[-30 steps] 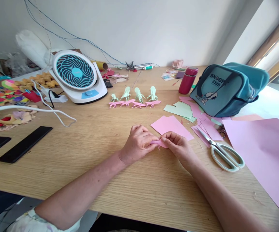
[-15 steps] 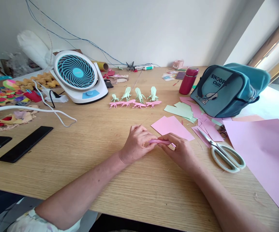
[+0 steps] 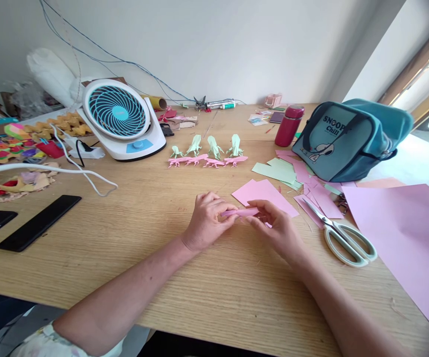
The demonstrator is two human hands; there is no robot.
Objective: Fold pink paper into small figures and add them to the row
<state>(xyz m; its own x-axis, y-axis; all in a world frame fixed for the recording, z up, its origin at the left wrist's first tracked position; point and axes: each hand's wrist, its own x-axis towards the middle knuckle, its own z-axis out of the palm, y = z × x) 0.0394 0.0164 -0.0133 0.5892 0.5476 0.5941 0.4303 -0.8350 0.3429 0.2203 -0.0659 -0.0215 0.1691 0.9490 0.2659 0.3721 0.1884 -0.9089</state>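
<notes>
My left hand [image 3: 209, 223] pinches a narrow piece of folded pink paper [image 3: 246, 212] between thumb and fingers, a little above the table. At the paper's other end is my right hand [image 3: 275, 225], its fingers curled round that end, with the index finger and thumb slightly parted. Pink paper sheets [image 3: 272, 196] lie flat just beyond my hands. Farther back stand several folded green paper insects [image 3: 214, 147], with a row of pink paper insects [image 3: 207, 160] in front of them.
Scissors [image 3: 344, 238] lie right of my hands, near a large pink sheet [image 3: 403, 223] and paper scraps [image 3: 318, 191]. Behind are a teal bag [image 3: 337, 144] and a red bottle [image 3: 289, 126]. A fan [image 3: 125, 119], white cable [image 3: 88, 173] and black phone [image 3: 41, 223] are on the left.
The folded paper has shifted slightly left with my left hand. My right index finger and thumb have loosened from its middle and spread apart, baring more of it.
</notes>
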